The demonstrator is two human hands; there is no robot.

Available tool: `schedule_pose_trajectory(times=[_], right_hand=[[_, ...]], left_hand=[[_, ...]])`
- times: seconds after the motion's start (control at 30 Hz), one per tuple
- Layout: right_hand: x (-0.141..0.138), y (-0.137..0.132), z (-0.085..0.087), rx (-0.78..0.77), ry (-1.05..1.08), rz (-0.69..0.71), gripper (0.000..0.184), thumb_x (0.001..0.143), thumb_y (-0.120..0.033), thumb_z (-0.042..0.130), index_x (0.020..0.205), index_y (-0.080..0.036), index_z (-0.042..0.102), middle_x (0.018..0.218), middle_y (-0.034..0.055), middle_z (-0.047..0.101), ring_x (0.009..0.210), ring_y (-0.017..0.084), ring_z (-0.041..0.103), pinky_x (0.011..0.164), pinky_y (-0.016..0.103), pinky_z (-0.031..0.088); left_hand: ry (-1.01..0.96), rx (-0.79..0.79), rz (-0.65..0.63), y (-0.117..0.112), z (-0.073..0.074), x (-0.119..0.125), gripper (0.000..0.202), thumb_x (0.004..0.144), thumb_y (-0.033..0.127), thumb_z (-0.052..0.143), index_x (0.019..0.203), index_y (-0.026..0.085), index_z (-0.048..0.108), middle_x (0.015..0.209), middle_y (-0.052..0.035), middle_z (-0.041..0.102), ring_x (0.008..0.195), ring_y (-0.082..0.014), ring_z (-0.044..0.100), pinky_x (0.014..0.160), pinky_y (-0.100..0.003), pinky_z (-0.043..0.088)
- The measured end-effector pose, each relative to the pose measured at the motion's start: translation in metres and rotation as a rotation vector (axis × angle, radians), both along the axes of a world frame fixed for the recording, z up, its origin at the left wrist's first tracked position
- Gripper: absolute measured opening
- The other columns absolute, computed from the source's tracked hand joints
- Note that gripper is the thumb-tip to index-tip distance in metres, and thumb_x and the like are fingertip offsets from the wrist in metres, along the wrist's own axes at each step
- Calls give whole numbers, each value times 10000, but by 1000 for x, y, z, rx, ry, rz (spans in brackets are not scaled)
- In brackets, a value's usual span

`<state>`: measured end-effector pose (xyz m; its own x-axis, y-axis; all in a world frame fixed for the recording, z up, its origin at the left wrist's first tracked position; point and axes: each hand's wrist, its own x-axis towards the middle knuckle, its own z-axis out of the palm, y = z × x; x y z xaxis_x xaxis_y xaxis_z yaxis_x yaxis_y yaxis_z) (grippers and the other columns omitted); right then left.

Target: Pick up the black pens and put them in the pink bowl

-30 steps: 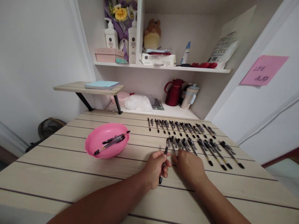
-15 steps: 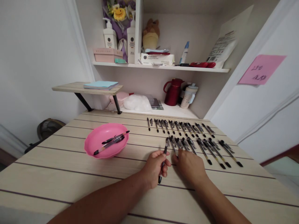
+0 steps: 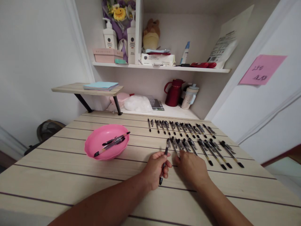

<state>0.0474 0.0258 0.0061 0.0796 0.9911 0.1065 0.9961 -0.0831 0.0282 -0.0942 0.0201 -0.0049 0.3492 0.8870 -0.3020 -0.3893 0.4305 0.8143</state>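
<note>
My left hand [image 3: 156, 168] is closed around a clear-barrelled pen [image 3: 164, 166], its black end pointing down toward me. Just above that pen's top lies a small black cap with a clip [image 3: 168, 143]. My right hand [image 3: 191, 166] rests knuckles up over the front row, its fingers curled in. It covers the lower ends of several pens [image 3: 184, 145]; whatever its fingertips pinch is hidden. More pens [image 3: 217, 155] lie slanted to its right, and a back row of pens [image 3: 181, 128] lies behind. At left, a pink bowl [image 3: 90, 147] holds a few pens [image 3: 110, 146].
The wooden desk [image 3: 70, 175] has dark grooves. A small raised shelf [image 3: 70, 88] carries blue paper [image 3: 101, 85] at back left. Behind the desk stand a red jug [image 3: 174, 92], a speckled bottle [image 3: 189, 97] and a white plastic bag [image 3: 138, 104]. A cabinet shelf [image 3: 162, 67] hangs above.
Both hands and the pens stay in place. Only the camera view has shifted very slightly.
</note>
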Motion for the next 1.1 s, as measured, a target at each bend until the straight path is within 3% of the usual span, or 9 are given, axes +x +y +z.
schedule_pose_trajectory(times=[0.13, 0.23, 0.37, 0.53, 0.8, 0.87, 1.0, 1.1], right_hand=[[-2, 2, 8, 34, 256, 7, 328, 851, -356, 324, 715, -186, 569, 676, 80, 645, 617, 191, 604, 520, 264, 349], [-8, 6, 12, 37, 728, 66, 387, 841, -450, 317, 687, -182, 551, 639, 46, 624, 583, 157, 568, 510, 245, 364], [-20, 10, 7, 25, 1319, 43, 393, 744, -551, 471, 633, -175, 499, 539, -5, 556, 478, 118, 507, 471, 224, 370], [-30, 7, -6, 17, 1774, -9, 390, 661, -527, 614, 617, -167, 472, 429, -75, 437, 297, 51, 350, 341, 190, 277], [-33, -6, 1, -177, 2149, 56, 318, 693, -445, 624, 810, -159, 548, 553, -42, 553, 263, 57, 377, 234, 186, 293], [-34, -7, 1, -201, 2171, 72, 336, 709, -462, 604, 846, -160, 549, 533, -53, 532, 265, 57, 384, 233, 179, 299], [-35, -6, -1, -218, 2154, 105, 303, 720, -457, 597, 735, -163, 525, 419, -93, 420, 232, 60, 362, 225, 162, 263], [-34, -5, 0, -198, 2174, 128, 278, 712, -422, 617, 745, -157, 537, 445, -73, 468, 253, 51, 370, 237, 154, 280]], left_hand=[[-6, -4, -6, 1, 0, 0, 304, 682, 358, 585, 897, 153, 515, 571, 35, 521, 370, -36, 357, 394, -183, 231], [6, -1, -17, 1, 0, 1, 258, 688, 353, 577, 846, 162, 502, 563, 39, 520, 362, -34, 354, 383, -179, 229], [25, 37, -37, 0, -1, 2, 225, 696, 357, 570, 784, 179, 463, 565, 43, 528, 348, -31, 356, 360, -172, 229], [63, 131, -56, -3, -4, 5, 291, 706, 438, 566, 766, 173, 462, 558, 49, 521, 311, -19, 331, 331, -169, 242], [71, 92, -97, -13, 1, 7, 311, 767, 478, 457, 840, 176, 467, 516, 46, 510, 268, -38, 346, 295, -168, 234], [56, 99, -90, -14, 2, 7, 292, 776, 467, 440, 822, 179, 457, 513, 48, 507, 261, -40, 344, 288, -168, 235], [61, 118, -96, -12, 1, 7, 259, 780, 437, 434, 796, 179, 452, 514, 43, 510, 254, -40, 333, 275, -168, 216], [83, 94, -100, -11, 1, 6, 254, 784, 427, 426, 802, 176, 456, 513, 38, 514, 258, -39, 334, 278, -164, 208]])
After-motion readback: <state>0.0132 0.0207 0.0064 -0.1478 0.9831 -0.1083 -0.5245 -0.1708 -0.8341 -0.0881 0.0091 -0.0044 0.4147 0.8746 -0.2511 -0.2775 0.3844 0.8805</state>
